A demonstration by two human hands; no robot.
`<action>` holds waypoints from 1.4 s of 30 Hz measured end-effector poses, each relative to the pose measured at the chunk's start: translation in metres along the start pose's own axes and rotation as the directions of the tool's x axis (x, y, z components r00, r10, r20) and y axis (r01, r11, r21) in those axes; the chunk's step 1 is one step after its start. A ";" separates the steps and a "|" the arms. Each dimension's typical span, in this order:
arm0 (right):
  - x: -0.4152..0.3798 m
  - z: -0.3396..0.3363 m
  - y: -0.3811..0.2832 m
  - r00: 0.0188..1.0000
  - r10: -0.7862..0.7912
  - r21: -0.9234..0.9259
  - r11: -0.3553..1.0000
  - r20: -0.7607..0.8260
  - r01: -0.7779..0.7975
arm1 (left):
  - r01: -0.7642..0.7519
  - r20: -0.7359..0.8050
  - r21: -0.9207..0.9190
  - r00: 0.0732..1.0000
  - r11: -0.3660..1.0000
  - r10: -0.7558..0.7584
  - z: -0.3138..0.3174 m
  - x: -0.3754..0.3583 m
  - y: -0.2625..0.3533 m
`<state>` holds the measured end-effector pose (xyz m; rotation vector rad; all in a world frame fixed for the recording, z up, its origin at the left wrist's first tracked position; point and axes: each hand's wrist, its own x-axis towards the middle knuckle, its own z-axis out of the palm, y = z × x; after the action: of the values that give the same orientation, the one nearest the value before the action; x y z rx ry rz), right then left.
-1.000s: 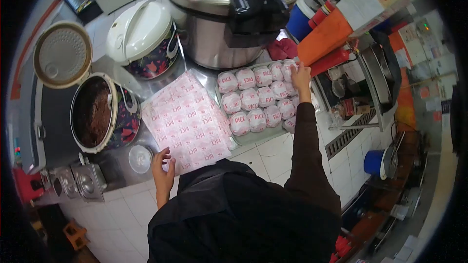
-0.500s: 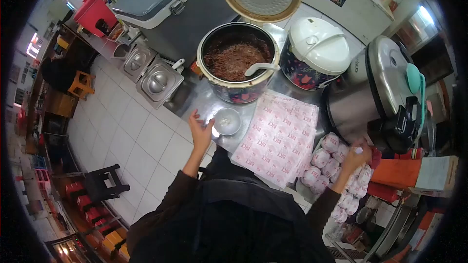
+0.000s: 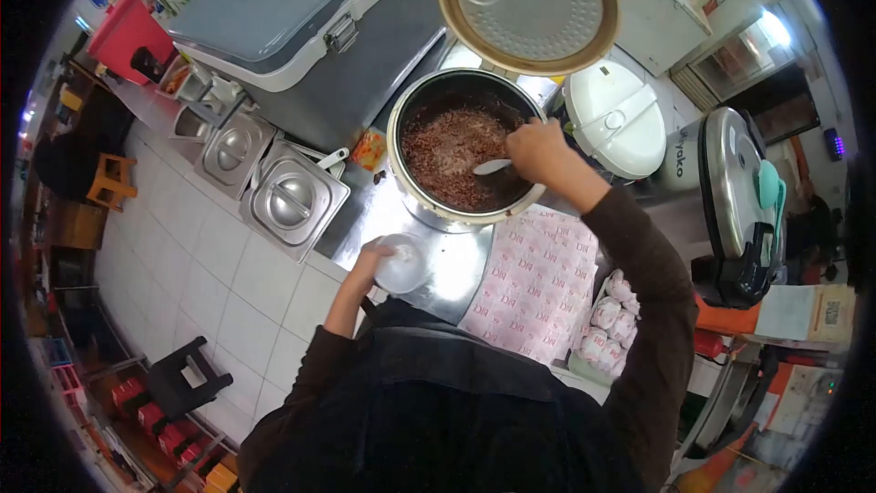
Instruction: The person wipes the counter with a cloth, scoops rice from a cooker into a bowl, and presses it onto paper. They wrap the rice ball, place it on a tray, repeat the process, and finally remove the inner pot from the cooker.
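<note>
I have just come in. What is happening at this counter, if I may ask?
A person is at a metal counter. Their right hand holds a white spoon, its end inside the open pot of reddish-brown food. Their left hand holds a small translucent bowl near the counter's edge. Printed paper sheets lie to its right, with wrapped bundles beyond.

We log rice (image 3: 447,141) as reddish-brn, pot (image 3: 456,216) int. blk w/ cream rim, spoon (image 3: 491,166) wht, paper sheets (image 3: 534,278) pale pink w/ repeating red print, bowl (image 3: 402,267) translucent wht.
</note>
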<state>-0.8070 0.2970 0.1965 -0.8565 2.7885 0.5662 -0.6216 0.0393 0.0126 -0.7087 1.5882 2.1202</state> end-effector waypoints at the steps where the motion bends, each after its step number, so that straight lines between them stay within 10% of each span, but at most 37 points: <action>1: 0.004 -0.024 0.004 0.986 0.035 0.092 0.994 0.160 -0.050 | 0.078 0.088 -0.121 0.994 0.990 -0.068 -0.013 0.000 0.006; 11: 0.038 -0.083 -0.004 0.970 -0.176 -0.266 0.939 0.170 0.217 | 0.272 0.315 -0.616 0.945 0.740 -0.085 -0.037 0.006 0.057; 14: 0.068 0.001 -0.018 0.944 -0.119 -0.199 0.962 0.309 0.187 | 0.300 0.344 -0.606 0.934 0.737 -0.098 -0.044 0.015 0.061; 19: 0.059 -0.103 -0.009 0.881 -0.058 -0.073 0.992 0.469 0.104 | 0.355 0.424 -0.631 0.902 0.690 -0.076 -0.050 0.021 0.051; 23: 0.068 -0.024 -0.010 0.843 -0.277 -0.006 0.949 0.460 0.315 | 0.363 0.450 -0.609 0.890 0.705 -0.070 -0.039 0.023 0.046; 26: 0.082 -0.047 0.003 0.775 -0.310 0.319 0.936 0.551 0.147 | 0.427 0.480 -0.629 0.870 0.650 -0.108 -0.039 0.025 0.045; 30: 0.069 -0.070 0.021 0.611 -0.476 0.337 0.879 0.632 0.337 | 0.397 0.453 -0.586 0.883 0.706 -0.121 -0.033 0.021 0.064; 34: 0.072 -0.052 -0.003 0.335 -0.443 0.411 0.897 0.832 0.165 | 0.387 0.421 -0.573 0.895 0.723 -0.145 -0.032 0.029 0.049; 38: 0.070 0.003 -0.021 0.644 -0.601 0.457 0.792 0.472 0.405 | 0.403 0.426 -0.538 0.888 0.740 -0.174 -0.034 0.031 0.047; 42: 0.065 -0.070 -0.015 0.701 -0.278 0.335 0.940 0.656 0.060 | 0.406 0.441 -0.537 0.882 0.739 -0.165 -0.039 0.029 0.050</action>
<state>-0.8551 0.2245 0.2382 -0.6438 1.9958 0.3321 -0.6679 -0.0116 0.0240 -0.6411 0.5131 2.3454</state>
